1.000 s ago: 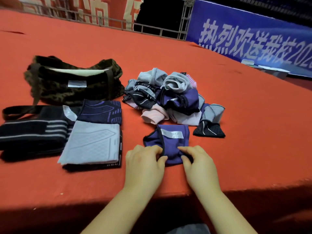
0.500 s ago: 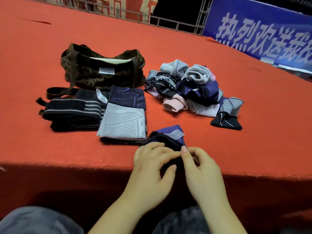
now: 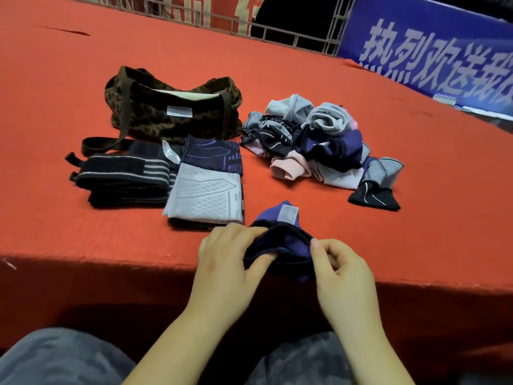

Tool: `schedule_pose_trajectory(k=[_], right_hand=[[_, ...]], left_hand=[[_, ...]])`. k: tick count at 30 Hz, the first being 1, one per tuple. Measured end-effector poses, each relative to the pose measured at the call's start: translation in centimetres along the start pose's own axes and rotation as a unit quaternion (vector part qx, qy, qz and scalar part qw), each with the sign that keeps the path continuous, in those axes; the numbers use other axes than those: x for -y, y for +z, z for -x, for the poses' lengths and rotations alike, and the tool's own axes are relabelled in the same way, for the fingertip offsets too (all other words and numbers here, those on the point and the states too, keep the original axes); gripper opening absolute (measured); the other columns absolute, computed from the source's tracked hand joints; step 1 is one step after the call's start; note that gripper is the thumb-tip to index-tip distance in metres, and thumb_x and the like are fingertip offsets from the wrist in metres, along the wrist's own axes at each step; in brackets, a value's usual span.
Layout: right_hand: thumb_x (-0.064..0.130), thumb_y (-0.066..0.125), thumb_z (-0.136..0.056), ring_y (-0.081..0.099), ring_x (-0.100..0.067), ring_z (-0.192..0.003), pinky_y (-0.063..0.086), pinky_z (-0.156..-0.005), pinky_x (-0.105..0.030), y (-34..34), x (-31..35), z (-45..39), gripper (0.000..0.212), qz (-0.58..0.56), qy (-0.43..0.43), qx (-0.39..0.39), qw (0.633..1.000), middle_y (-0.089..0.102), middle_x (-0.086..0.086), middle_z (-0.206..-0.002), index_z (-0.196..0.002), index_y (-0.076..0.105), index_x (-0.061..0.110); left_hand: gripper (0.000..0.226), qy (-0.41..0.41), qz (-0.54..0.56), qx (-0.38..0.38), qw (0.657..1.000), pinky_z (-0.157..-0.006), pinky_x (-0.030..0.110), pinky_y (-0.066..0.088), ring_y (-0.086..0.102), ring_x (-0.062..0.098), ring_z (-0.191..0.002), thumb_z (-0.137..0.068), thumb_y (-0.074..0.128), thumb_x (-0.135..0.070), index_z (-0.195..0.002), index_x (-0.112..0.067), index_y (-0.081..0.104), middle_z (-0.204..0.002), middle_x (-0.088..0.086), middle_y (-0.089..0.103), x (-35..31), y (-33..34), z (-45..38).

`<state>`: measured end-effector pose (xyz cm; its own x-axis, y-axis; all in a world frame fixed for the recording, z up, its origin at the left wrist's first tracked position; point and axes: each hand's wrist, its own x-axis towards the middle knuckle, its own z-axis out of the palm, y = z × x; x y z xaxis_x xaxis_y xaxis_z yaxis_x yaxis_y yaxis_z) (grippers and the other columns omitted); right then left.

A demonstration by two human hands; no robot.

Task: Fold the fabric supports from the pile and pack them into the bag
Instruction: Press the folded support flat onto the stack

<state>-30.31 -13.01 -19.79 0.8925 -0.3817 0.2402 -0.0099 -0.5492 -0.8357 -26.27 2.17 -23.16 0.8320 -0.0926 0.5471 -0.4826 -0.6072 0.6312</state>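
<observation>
A purple fabric support (image 3: 280,240) with a dark rim and a white label lies at the front edge of the red table. My left hand (image 3: 227,257) pinches its left rim, thumb tucked inside the opening. My right hand (image 3: 341,265) pinches its right rim. The pile of unfolded supports (image 3: 313,140) in grey, purple, black and pink sits behind, to the right. A camouflage bag (image 3: 172,112) stands open at the back left. Folded supports lie in front of it: a grey and purple one (image 3: 205,190) and a black striped one (image 3: 125,176).
A small black support (image 3: 374,197) lies apart at the pile's right. The red table (image 3: 83,232) drops off just below my hands. A blue banner (image 3: 433,51) and a metal railing (image 3: 277,31) stand at the back. My grey trouser legs show at the bottom.
The purple support went from lying flat to being lifted and drawn to the table's front edge, its rim spread between both hands. The view shifted back and down.
</observation>
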Motion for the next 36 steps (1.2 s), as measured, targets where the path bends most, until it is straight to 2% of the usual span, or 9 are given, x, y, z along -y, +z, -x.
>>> schedule_pose_trajectory(k=[7, 14, 17, 19, 23, 26, 29, 33, 36], right_hand=[[0.028, 0.054, -0.092, 0.060, -0.002, -0.058, 0.042, -0.055, -0.014, 0.1, 0.5, 0.1, 0.023, -0.021, -0.018, 0.004, 1.000, 0.067, 0.014, -0.063, -0.071, 0.064, 0.023], [0.025, 0.056, -0.092, 0.059, -0.001, -0.059, 0.041, -0.055, -0.014, 0.2, 0.4, -0.5, 0.025, -0.056, -0.019, -0.011, 0.998, 0.068, 0.012, -0.064, -0.069, 0.064, 0.019], [0.027, 0.056, -0.091, 0.054, -0.003, -0.056, 0.039, -0.055, -0.017, 0.0, 0.0, -1.0, 0.025, -0.043, -0.024, -0.030, 0.998, 0.066, 0.012, -0.064, -0.068, 0.063, 0.018], [0.028, 0.057, -0.091, 0.053, -0.004, -0.057, 0.039, -0.057, -0.020, -0.3, -0.4, -1.4, 0.025, -0.027, -0.026, -0.046, 0.998, 0.065, 0.011, -0.066, -0.069, 0.063, 0.019], [0.030, 0.057, -0.089, 0.054, -0.006, -0.059, 0.038, -0.058, -0.017, -0.5, -0.8, -1.8, 0.023, -0.011, -0.029, -0.056, 0.998, 0.064, 0.005, -0.062, -0.069, 0.063, 0.021], [0.028, 0.058, -0.090, 0.054, -0.011, -0.061, 0.038, -0.057, -0.019, -0.6, -0.8, -2.1, 0.022, -0.005, -0.036, -0.064, 0.997, 0.064, 0.002, -0.062, -0.071, 0.064, 0.019], [0.027, 0.059, -0.091, 0.053, -0.012, -0.062, 0.037, -0.058, -0.018, -1.0, -0.9, -2.5, 0.022, 0.006, -0.040, -0.068, 0.997, 0.064, 0.001, -0.062, -0.072, 0.065, 0.018], [0.027, 0.058, -0.091, 0.053, -0.009, -0.061, 0.037, -0.056, -0.015, -1.6, -1.0, -2.7, 0.022, 0.021, -0.043, -0.078, 0.996, 0.063, 0.002, -0.061, -0.070, 0.064, 0.021], [0.028, 0.057, -0.091, 0.057, -0.005, -0.063, 0.037, -0.058, -0.014, -2.2, -1.1, -2.9, 0.021, 0.020, -0.037, -0.091, 0.995, 0.065, 0.011, -0.067, -0.070, 0.063, 0.028]], left_hand=[[0.043, 0.061, -0.030, -0.017, 0.998, -0.080, 0.024, 0.027, 0.047, 0.013, -0.087, -0.072, 0.057, -0.043, -0.114, -0.033, 0.054, -0.089, -0.009, 0.057, -1.0, 0.2, -0.3], [0.017, 0.111, -0.020, -0.064, 0.991, -0.083, 0.024, 0.027, 0.050, 0.011, -0.090, -0.076, 0.060, -0.035, -0.087, -0.025, 0.069, -0.095, -0.012, 0.061, -1.3, -0.1, -0.4], [0.008, 0.101, 0.054, -0.088, 0.990, -0.084, 0.025, 0.035, 0.053, 0.006, -0.091, -0.078, 0.061, -0.031, -0.086, -0.029, 0.063, -0.095, -0.016, 0.061, -1.4, -0.6, -0.6], [0.005, 0.031, 0.155, -0.109, 0.981, -0.084, 0.018, 0.040, 0.055, 0.000, -0.089, -0.079, 0.063, -0.028, -0.082, -0.030, 0.059, -0.089, -0.021, 0.061, -1.9, -1.2, -0.9], [0.015, -0.205, 0.396, -0.140, 0.884, -0.068, 0.014, 0.049, 0.063, 0.003, -0.067, -0.087, 0.061, -0.005, -0.078, -0.016, 0.060, -0.069, -0.010, 0.069, -2.7, -1.6, -2.0], [0.012, -0.303, 0.475, -0.149, 0.812, -0.060, 0.019, 0.050, 0.063, 0.008, -0.058, -0.091, 0.054, -0.005, -0.080, -0.009, 0.057, -0.062, -0.002, 0.068, -2.2, -1.3, -2.5], [0.009, -0.346, 0.518, -0.158, 0.767, -0.067, 0.029, 0.053, 0.065, 0.017, -0.065, -0.092, 0.053, -0.009, -0.085, -0.005, 0.059, -0.071, 0.006, 0.069, -1.3, -1.0, -2.5], [0.014, -0.365, 0.546, -0.172, 0.734, -0.050, 0.020, 0.052, 0.066, 0.011, -0.054, -0.095, 0.049, -0.009, -0.087, -0.005, 0.059, -0.064, 0.002, 0.070, -1.2, -1.4, -2.9], [0.018, -0.365, 0.563, -0.192, 0.716, -0.053, 0.024, 0.056, 0.067, 0.013, -0.056, -0.096, 0.047, -0.009, -0.083, -0.006, 0.059, -0.065, 0.002, 0.070, -0.9, -1.9, -3.2]])
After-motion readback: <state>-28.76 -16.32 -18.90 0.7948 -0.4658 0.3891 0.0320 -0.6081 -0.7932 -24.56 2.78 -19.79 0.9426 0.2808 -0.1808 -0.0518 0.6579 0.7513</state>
